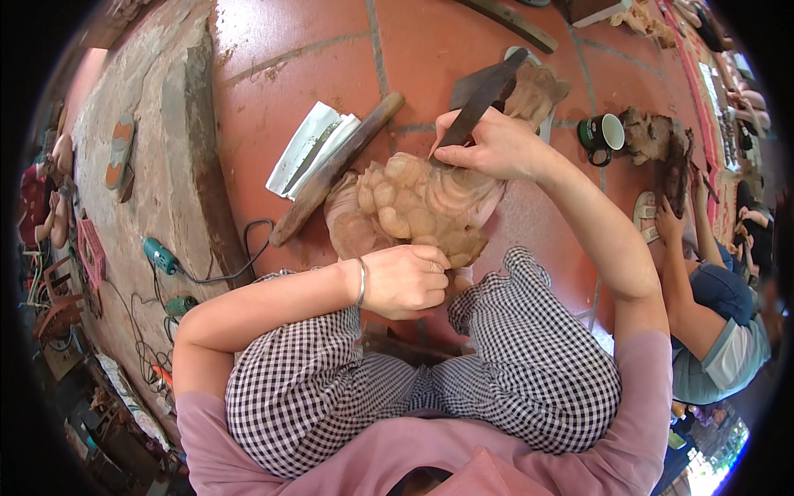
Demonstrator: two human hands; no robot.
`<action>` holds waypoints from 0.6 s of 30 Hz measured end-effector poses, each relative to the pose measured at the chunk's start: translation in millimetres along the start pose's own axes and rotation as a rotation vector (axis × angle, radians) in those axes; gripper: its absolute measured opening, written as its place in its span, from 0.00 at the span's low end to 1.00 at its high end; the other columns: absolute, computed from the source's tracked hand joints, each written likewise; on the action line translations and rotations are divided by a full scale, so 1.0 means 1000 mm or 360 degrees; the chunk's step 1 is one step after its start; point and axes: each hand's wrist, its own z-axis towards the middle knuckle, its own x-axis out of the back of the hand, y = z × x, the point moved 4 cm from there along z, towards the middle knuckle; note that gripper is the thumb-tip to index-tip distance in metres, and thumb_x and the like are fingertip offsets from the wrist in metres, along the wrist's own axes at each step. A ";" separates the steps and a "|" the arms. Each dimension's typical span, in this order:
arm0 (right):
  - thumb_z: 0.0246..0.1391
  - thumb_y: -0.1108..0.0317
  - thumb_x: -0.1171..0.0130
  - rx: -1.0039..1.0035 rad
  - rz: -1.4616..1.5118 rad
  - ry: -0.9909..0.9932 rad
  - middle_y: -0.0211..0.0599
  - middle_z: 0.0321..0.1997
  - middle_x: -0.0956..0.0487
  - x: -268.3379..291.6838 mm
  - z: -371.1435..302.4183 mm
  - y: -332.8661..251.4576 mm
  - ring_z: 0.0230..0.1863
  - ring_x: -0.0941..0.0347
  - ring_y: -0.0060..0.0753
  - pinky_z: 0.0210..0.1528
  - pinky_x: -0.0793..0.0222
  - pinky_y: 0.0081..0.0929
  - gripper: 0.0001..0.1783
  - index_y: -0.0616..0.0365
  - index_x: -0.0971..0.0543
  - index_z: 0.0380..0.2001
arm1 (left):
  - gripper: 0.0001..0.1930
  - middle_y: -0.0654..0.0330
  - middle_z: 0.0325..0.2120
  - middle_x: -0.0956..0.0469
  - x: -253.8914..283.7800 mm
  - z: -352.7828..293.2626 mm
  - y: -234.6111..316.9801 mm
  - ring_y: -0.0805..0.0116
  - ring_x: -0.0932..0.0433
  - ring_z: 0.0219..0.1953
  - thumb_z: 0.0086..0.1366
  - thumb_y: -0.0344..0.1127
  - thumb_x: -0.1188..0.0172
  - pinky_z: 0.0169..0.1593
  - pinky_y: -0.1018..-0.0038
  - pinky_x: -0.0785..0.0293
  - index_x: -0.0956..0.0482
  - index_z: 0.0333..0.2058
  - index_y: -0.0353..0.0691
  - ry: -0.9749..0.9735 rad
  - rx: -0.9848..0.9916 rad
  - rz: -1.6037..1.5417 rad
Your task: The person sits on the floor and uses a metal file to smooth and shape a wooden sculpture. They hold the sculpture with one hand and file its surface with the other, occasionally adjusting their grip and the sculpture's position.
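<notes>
A carved wooden piece (405, 198) with rounded, clustered lobes and curved grooves rests in front of my knees. My left hand (405, 281), with a metal bangle at the wrist, is closed on its near edge; the fingertips are partly hidden. At the carving's far right side, my right hand (499, 142) pinches a long dark strip of sandpaper (484, 101). One end of the strip reaches the wood, and the rest sticks up past the hand. Another dark flat piece (471, 87) shows behind the strip.
A wooden bar (335, 169) lies left of the carving beside folded white sheets (302, 149). Another carved wood piece (533, 91) and a dark mug (601, 136) are farther right. Corded green power tools (161, 256) lie on the stone slab (165, 107). A person (711, 318) sits at right.
</notes>
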 end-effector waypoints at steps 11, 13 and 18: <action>0.47 0.65 0.35 0.0047 0.0417 -0.0006 0.32 0.24 0.23 -0.009 -0.021 -0.005 0.28 0.26 0.24 0.30 0.30 0.25 0.09 0.59 0.23 0.28 | 0.13 0.60 0.31 0.24 -0.001 0.002 0.000 0.62 0.22 0.39 0.50 0.41 0.33 0.53 0.68 0.28 0.24 0.29 0.40 -0.0043 -0.0002 -0.0015; 0.47 0.66 0.34 0.0069 0.0348 -0.0101 0.31 0.25 0.22 -0.010 -0.023 -0.004 0.30 0.25 0.24 0.32 0.30 0.24 0.09 0.58 0.21 0.29 | 0.13 0.61 0.32 0.23 0.000 0.004 -0.001 0.63 0.22 0.38 0.51 0.41 0.33 0.53 0.68 0.28 0.24 0.29 0.40 -0.0032 -0.0034 0.0014; 0.49 0.68 0.34 0.0140 0.0234 -0.0195 0.30 0.27 0.22 -0.008 -0.025 -0.011 0.32 0.26 0.24 0.35 0.31 0.25 0.06 0.58 0.20 0.28 | 0.14 0.60 0.33 0.21 -0.001 0.002 0.001 0.63 0.21 0.39 0.51 0.41 0.32 0.54 0.68 0.28 0.23 0.31 0.40 -0.0080 -0.0027 0.0005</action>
